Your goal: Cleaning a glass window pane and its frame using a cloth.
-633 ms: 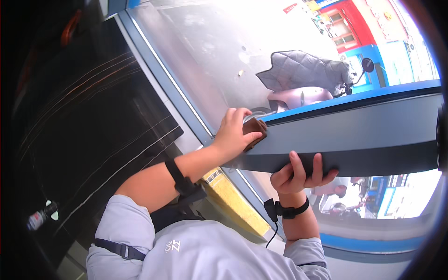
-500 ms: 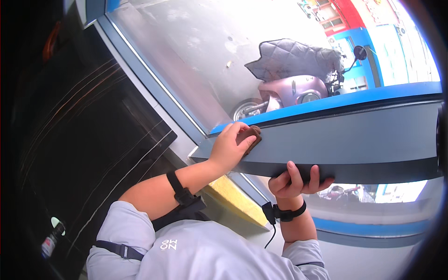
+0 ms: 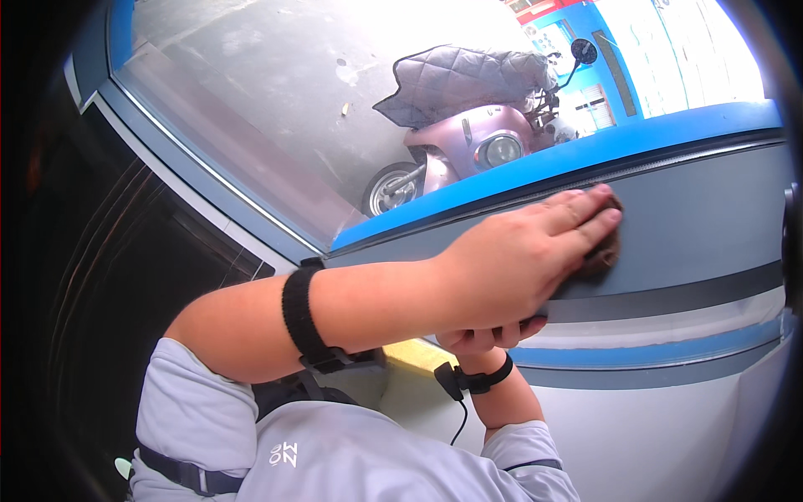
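Note:
My left hand (image 3: 519, 255) is closed on a brown cloth (image 3: 606, 251) and presses it flat against a wide grey rail (image 3: 698, 213) below the window glass. The fingers lie over the top of the cloth, near the rail's upper edge. Under my left forearm, my right hand (image 3: 483, 339) is at the rail's lower edge with its fingers curled against it. The left hand and forearm hide part of that right hand.
Beyond the glass stands a pink scooter (image 3: 477, 142) with a grey quilted cover (image 3: 468, 79). A blue strip (image 3: 552, 167) runs along the rail's top. At left is a glossy black panel (image 3: 109, 251); a yellow block (image 3: 418, 356) sits below my forearm.
My left hand has slid the brown cloth rightward along the rail, and its forearm now crosses above my right hand. The whole view has shifted a little; the right hand stays by the lower edge.

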The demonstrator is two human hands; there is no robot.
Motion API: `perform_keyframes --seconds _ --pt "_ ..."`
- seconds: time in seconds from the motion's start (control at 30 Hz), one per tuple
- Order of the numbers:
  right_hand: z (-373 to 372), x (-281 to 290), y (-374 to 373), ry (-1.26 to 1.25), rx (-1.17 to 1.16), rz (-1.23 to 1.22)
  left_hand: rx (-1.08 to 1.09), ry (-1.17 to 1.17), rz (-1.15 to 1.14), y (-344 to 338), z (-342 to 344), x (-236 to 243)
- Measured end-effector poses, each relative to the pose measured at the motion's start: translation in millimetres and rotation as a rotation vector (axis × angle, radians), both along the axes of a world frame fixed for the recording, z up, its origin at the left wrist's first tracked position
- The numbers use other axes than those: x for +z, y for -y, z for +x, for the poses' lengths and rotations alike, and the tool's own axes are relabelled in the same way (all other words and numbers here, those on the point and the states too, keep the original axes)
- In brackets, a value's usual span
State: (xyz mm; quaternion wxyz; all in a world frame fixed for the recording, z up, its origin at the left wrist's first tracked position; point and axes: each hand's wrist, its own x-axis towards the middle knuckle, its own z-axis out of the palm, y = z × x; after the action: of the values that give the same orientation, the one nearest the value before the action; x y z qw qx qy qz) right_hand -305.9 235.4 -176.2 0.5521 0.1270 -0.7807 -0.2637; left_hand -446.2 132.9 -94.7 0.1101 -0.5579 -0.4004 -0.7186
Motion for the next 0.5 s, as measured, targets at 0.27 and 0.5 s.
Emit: perform_keyframes --seconds 0.27,0.5 --pt "-2 15 6 0.091 -0.06 0.172 -0.072 0.444 -0.527 45 25 -201" --pt "0 -4 -8 -0.018 -0.069 0.097 -0.106 0.197 -0.302 36 16 -99"
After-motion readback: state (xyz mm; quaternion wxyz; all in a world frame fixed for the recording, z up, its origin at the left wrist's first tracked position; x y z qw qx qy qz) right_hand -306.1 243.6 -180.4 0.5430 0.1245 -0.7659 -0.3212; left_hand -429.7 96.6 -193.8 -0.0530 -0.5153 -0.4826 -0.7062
